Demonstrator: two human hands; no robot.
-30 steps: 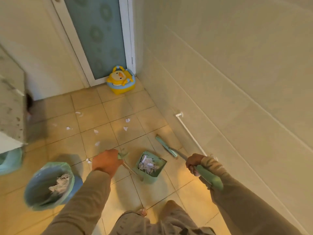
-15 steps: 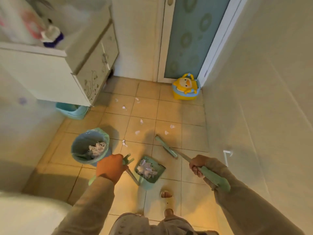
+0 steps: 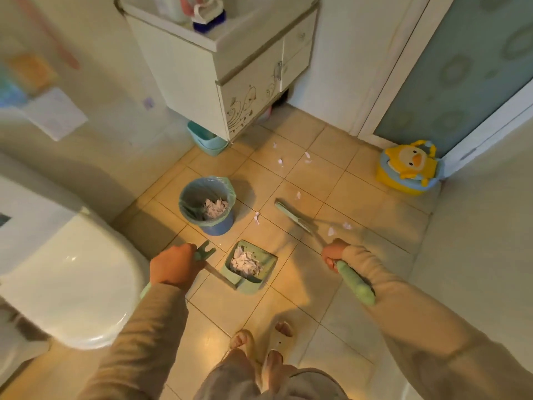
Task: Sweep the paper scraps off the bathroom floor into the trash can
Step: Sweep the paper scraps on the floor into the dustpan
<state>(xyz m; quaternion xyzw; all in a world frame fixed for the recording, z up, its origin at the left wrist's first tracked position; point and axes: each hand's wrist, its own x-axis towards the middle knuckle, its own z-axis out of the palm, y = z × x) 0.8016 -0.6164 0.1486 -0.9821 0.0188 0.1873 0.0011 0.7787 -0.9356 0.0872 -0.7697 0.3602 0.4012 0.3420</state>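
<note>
Left hand: our left hand point(image 3: 173, 267) is closed around the handle of the dustpan point(image 3: 250, 265), which sits just short of the trash can point(image 3: 207, 204).
Right hand: our right hand point(image 3: 334, 254) grips the broom point(image 3: 294, 216), its head angled out over the floor point(image 3: 340, 180) ahead of us.
Done so far: a heap of paper already lies in the trash can, and another load fills the dustpan.
Still loose: scraps point(image 3: 331, 230) lie just beside the broom, one bit point(image 3: 256, 217) rests between the trash can and the broom head, and a few more point(image 3: 307, 155) sit farther off near the cabinet point(image 3: 253, 90).
Progress: we judge the job past halfway.
Left to do: tip the dustpan, then gather the remaining bits.
</note>
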